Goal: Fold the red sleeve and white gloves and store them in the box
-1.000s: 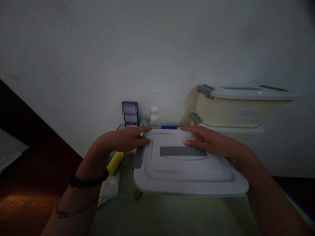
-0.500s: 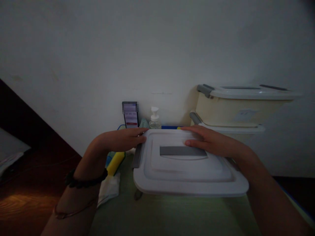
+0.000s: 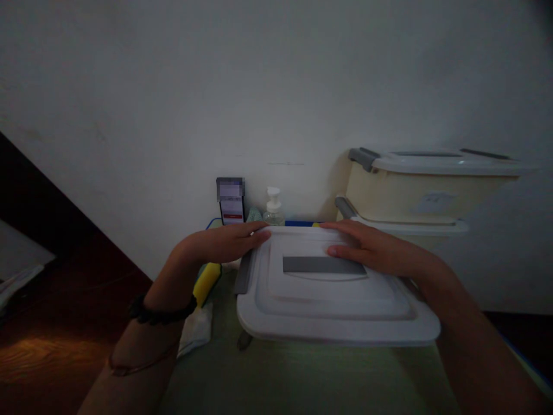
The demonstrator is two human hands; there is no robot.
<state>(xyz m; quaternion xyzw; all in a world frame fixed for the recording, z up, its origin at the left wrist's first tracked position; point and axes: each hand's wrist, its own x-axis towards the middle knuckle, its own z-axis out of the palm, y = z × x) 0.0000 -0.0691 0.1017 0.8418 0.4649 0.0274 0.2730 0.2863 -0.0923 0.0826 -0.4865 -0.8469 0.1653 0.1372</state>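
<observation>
A white storage box lid (image 3: 337, 294) with a grey handle strip across its top lies in front of me. Whatever is under the lid is hidden. My left hand (image 3: 231, 242) grips its far left corner, thumb on the rim, above a grey side latch (image 3: 244, 274). My right hand (image 3: 367, 248) holds the far right part, its thumb on the top near the handle strip and its fingers reaching toward the far edge. A yellow sponge (image 3: 208, 282) and a white cloth (image 3: 196, 331) lie near my left wrist.
Two cream storage boxes (image 3: 415, 187) with white lids are stacked at the right by the wall. Behind the lid stand a phone (image 3: 232, 208) and a clear pump bottle (image 3: 273, 210). The table has a green top (image 3: 311, 380).
My left thumb draws back to the lid's left edge, then moves inward over the rim again. My right hand keeps its place on the lid. The view shifts slightly.
</observation>
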